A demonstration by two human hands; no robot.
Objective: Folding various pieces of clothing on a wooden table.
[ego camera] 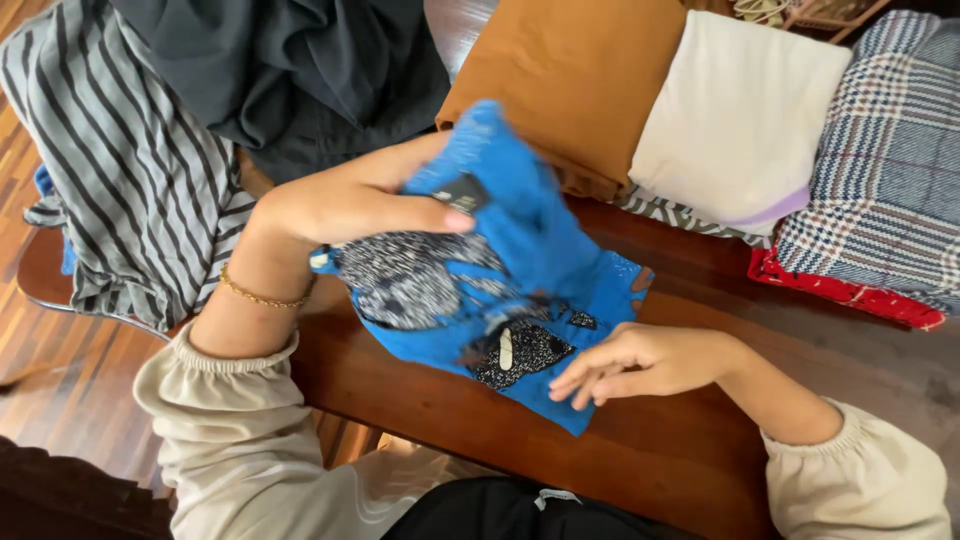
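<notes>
A small blue garment (520,290) with a black-and-white speckled print lies on the dark wooden table (640,450), near the middle of the view. The left hand (350,205) has closed on the garment's far upper part, thumb laid across the cloth beside a dark label, and lifts that part off the table so it folds toward the right; this raised cloth is blurred. A thin gold bracelet (262,297) circles the left wrist. The right hand (640,362) rests flat on the near right corner of the garment, fingers stretched out and slightly spread, grasping nothing. Both arms wear cream sleeves with gathered cuffs. Far across the table lies a row of folded cloths: a rust-brown one (570,80), a white one (735,110) to its right, then a plaid one (885,160) resting on a red cloth (850,292). At far left a grey striped cloth (120,170) and a dark grey garment (290,70) hang over a chair.
</notes>
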